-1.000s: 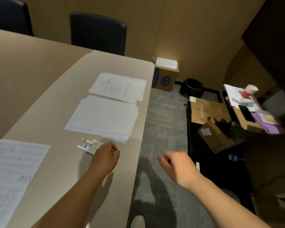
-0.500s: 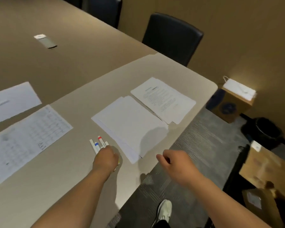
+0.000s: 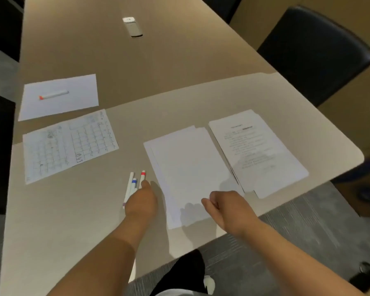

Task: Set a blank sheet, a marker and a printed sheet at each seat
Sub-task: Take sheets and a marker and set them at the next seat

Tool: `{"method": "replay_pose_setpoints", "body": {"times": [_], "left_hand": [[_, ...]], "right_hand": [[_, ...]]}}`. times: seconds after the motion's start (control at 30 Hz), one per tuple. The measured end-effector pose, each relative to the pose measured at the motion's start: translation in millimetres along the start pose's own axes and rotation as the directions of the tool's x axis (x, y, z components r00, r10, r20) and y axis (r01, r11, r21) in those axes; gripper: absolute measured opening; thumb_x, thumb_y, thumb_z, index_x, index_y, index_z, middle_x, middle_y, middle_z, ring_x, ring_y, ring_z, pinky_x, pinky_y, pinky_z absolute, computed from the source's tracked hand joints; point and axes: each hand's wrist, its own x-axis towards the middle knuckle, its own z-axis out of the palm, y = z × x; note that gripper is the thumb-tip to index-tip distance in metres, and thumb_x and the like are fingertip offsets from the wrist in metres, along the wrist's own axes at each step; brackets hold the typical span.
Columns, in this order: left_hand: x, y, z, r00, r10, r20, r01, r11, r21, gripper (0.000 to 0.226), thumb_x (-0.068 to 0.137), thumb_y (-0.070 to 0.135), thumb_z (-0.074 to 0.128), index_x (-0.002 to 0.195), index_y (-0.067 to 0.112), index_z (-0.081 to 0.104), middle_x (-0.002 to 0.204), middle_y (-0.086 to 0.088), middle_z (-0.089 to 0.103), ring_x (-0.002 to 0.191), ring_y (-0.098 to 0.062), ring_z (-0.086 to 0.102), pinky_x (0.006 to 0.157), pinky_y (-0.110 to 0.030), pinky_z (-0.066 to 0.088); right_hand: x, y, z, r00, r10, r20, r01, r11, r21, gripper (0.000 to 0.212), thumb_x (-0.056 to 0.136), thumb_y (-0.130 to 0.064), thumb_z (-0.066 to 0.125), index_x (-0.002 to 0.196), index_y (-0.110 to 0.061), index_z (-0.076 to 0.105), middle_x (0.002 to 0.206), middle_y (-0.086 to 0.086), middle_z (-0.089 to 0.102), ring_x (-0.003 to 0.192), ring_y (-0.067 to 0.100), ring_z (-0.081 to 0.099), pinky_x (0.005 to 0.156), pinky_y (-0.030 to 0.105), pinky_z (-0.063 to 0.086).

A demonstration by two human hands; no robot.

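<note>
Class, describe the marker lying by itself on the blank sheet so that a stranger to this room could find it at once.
Start at the long tan table and look to its far left, where a single blank sheet lies above a hand-drawn grid sheet. The marker lies across that sheet. Unlike the markers clustered at the left hand, it lies alone.

black chair by the table; remote lies upon it.
</note>
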Motion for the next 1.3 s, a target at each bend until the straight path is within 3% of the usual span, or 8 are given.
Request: {"method": "replay_pose_setpoints", "body": {"times": [0.33,0.47,0.53,0.63,0.7,0.83,1.03,1.3], "left_hand": [[0.6,39.6,-18.8,0.999,-0.051,-0.015,0.05,0.996,-0.074,0.023,0.092,0.018,0.043,0.113,0.008,0.043,0.086,-0.005,0.053,0.076,-0.024,0.051,0.068,-0.033,0.042],[3.2,72.4,-19.8,0.999,-0.004,-0.037,-0.006,0.963,-0.271,0.007,0.096,0.015,0.04,0.099,0.01,0.043,0.09,-0.007,0.053,0.073,-0.019,0.051,0.064,-0.031,0.04],[7.0,89.3,-13.2,0.998,0.04,-0.039,-0.049,0.965,-0.256,0.019,0.099,0.029,0.043,0.106,0.011,0.045,0.104,-0.009,0.053,0.078,-0.02,0.057,0.065,-0.029,0.045],[9.1,103.0,-0.5,0.989,0.118,-0.093,-0.12,0.993,-0.013,0.078,0.085,0.066,0.051,0.14,0.013,0.032,0.127,-0.007,0.041,0.1,-0.023,0.061,0.069,-0.029,0.051],[10.1,111.2,8.4,0.989,0.121,-0.089,-0.119,0.992,0.03,0.1,0.074,0.077,0.054,0.146,0.014,0.024,0.131,-0.005,0.037,0.106,-0.022,0.058,0.071,-0.03,0.052],[7.6,115.4,25.0,0.994,0.105,0.01,-0.105,0.994,0.004,0.101,0.075,0.069,0.062,0.148,0.016,0.017,0.135,-0.004,0.032,0.111,-0.021,0.055,0.081,-0.031,0.052],[12.0,104.0,27.5,0.988,0.152,-0.025,-0.152,0.988,-0.006,0.092,0.078,0.07,0.057,0.146,0.019,0.023,0.131,0.0,0.037,0.101,-0.016,0.058,0.072,-0.026,0.054],[15.0,97.6,33.6,0.968,0.214,-0.133,-0.217,0.976,-0.01,0.078,0.075,0.07,0.06,0.135,0.023,0.046,0.118,0.007,0.051,0.093,-0.013,0.061,0.064,-0.022,0.053]], "right_hand": [[66.9,56.7,-28.1,0.997,0.005,0.077,0.004,0.993,-0.119,0.04,0.1,-0.039,0.033,0.066,-0.018,0.036,0.062,-0.004,0.044,0.057,0.014,0.041,0.052,0.03,0.031],[81.4,96.0,-36.2,0.99,0.141,-0.008,-0.139,0.964,-0.226,0.024,0.097,-0.038,0.039,0.103,-0.018,0.053,0.103,0.003,0.056,0.096,0.023,0.055,0.076,0.035,0.047],[92.7,118.6,-39.6,0.975,0.218,-0.036,-0.22,0.941,-0.256,0.039,0.095,-0.041,0.043,0.127,-0.02,0.047,0.13,0.005,0.049,0.117,0.026,0.047,0.089,0.038,0.045],[106.1,146.4,-41.6,0.954,0.297,0.031,-0.277,0.919,-0.28,0.08,0.089,-0.057,0.049,0.15,-0.018,0.015,0.161,0.01,0.01,0.146,0.034,0.013,0.114,0.048,0.026],[110.6,160.7,-40.9,0.943,0.321,0.089,-0.279,0.906,-0.318,0.104,0.082,-0.072,0.049,0.153,-0.02,-0.006,0.162,0.009,-0.012,0.149,0.035,-0.005,0.118,0.052,0.011],[110.2,174.5,-35.3,0.941,0.315,0.127,-0.254,0.901,-0.352,0.117,0.074,-0.077,0.055,0.153,-0.022,-0.011,0.162,0.008,-0.015,0.149,0.035,-0.005,0.118,0.052,0.015],[106.8,180.2,-37.5,0.963,0.27,0.026,-0.255,0.935,-0.245,0.09,0.081,-0.062,0.062,0.151,-0.031,0.014,0.162,0.0,0.005,0.146,0.029,0.011,0.113,0.047,0.028],[106.0,185.6,-52.7,0.973,0.231,-0.017,-0.23,0.951,-0.207,0.047,0.095,-0.052,0.046,0.138,-0.033,0.043,0.15,-0.007,0.04,0.129,0.02,0.044,0.099,0.039,0.046]]}}
